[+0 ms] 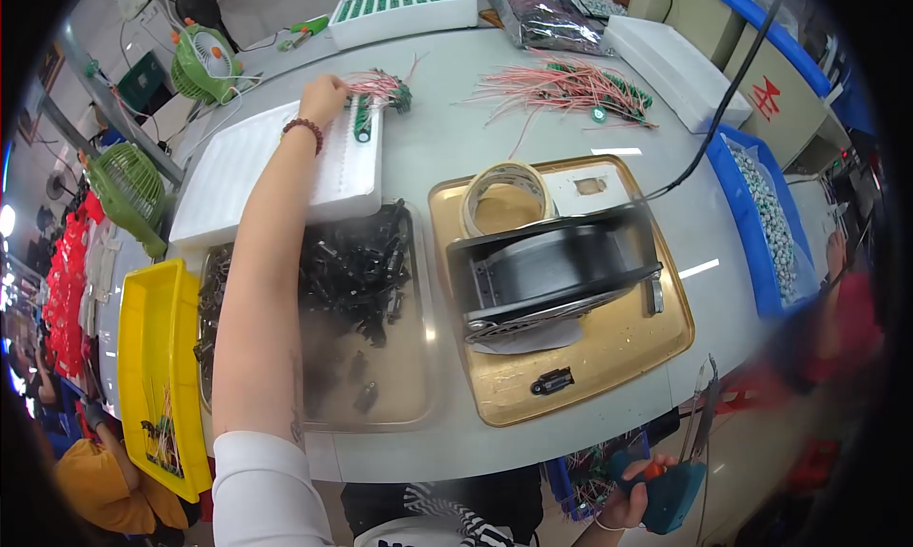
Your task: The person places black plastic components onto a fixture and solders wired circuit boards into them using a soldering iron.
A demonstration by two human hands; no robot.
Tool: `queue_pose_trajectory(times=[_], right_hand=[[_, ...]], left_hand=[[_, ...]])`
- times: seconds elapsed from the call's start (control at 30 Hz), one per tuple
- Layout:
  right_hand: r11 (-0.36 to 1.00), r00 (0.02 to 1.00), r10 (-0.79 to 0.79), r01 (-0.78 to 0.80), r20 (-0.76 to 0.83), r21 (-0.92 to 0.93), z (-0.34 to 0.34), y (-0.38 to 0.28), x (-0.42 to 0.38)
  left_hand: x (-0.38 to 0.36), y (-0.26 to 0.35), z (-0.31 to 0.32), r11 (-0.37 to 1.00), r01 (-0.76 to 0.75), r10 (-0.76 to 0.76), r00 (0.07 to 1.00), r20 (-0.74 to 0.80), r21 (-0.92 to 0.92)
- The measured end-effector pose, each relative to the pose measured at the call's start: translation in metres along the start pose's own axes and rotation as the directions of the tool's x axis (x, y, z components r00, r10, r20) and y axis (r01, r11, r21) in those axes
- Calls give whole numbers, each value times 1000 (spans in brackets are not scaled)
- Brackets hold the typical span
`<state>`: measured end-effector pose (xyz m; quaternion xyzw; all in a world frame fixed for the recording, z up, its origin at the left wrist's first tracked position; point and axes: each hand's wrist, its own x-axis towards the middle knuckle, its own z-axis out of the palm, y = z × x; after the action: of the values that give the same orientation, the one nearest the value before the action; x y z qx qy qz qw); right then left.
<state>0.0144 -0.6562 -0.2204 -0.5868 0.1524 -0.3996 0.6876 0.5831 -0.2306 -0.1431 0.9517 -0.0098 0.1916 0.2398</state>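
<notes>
Left hand (324,98) up at the far right end of the white foam tray (228,181), fingers curled beside a small red-wired bundle (376,83); whether they pinch anything, I can't tell. Right hand (625,507), down at the near edge, is wrapped round a teal-handled tool (677,495), its long metal prongs pointing up and away.

Just below that bundle, a green piece (362,119) sits in the foam tray's end. So the work looks to be at this tray end, with the wired parts close by; handling them calls for a light grip and care with tangling leads.

Across the worktop (428,138), a bigger wired pile (542,86) lies far and right. Nearer, black parts (352,271) fill much of a clear tray, and the gold tray (628,357) carries a black reel (561,262) and a tape roll (469,200).
</notes>
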Motion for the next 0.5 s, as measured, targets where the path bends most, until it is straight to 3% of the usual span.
queue_pose_trajectory(times=[0.07, 0.2, 0.23, 0.3, 0.37, 0.5], right_hand=[[1000, 1000, 10, -10, 20, 9, -5, 1, 0], [1000, 1000, -17, 17, 8, 10, -2, -2, -1], [1000, 1000, -16, 16, 6, 16, 0, -3, -1], [999, 999, -25, 25, 20, 22, 3, -2, -2], [999, 997, -49, 49, 56, 4, -3, -1, -2], [996, 996, -80, 78, 43, 50, 24, -2, -3]], left_hand=[[5, -4, 6, 998, 30, -37, 992, -120, -63], [28, -18, 6, 915, 176, -237, 963, -128, -364], [15, 3, -10, 862, 211, -277, 958, -80, -460], [5, 24, -29, 665, 36, -320, 916, -241, -746], [-7, 44, -59, 618, -291, -230, 821, -522, -730], [-47, 71, -135, 380, -491, -371, 696, -615, -784]])
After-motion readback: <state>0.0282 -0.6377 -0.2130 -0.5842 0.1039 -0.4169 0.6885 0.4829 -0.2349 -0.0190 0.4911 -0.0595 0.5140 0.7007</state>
